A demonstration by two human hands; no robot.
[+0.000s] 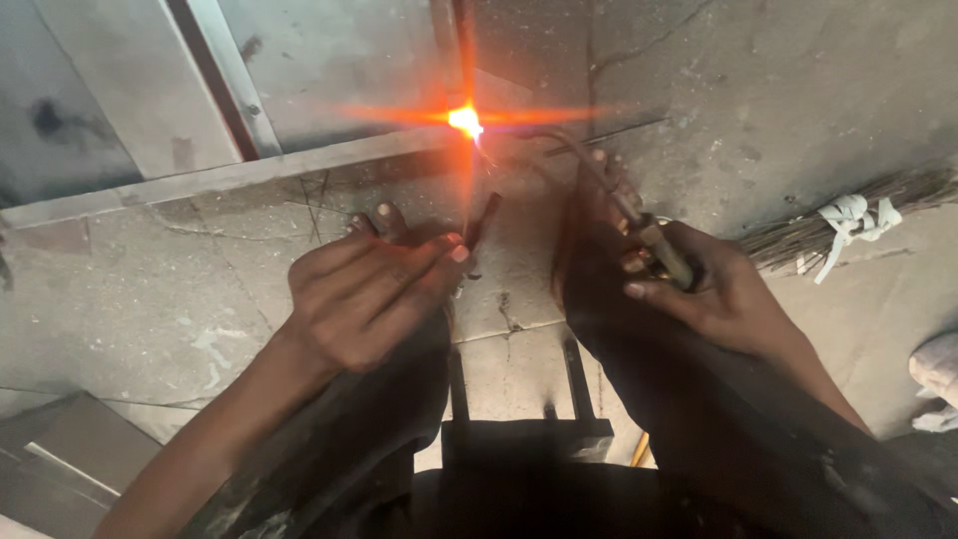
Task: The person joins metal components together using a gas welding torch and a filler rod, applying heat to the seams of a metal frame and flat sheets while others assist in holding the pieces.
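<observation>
Left hand [364, 294] curled, fingertips pinching a thin dark rod [481, 222] (tip angled up toward the glow). Right hand [714, 289] wrapped tight around a torch [639, 225], curved nozzle meeting the bright orange flame [465, 121] on the grey metal bar [230, 177] across the concrete floor [798, 90].

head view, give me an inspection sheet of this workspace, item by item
surface: cracked concrete floor, a flat metal bar lying across it
job's things: torch with curved tip, bright flame at the bar; thin rod pointed at the flame
clutter: broom tied with white cloth, at right
grips: left hand pinches the rod; right hand shut on the torch
cables: nothing seen
surroundings: metal sheets upper left, dark stool between the person's legs, bare toes near the flame
</observation>
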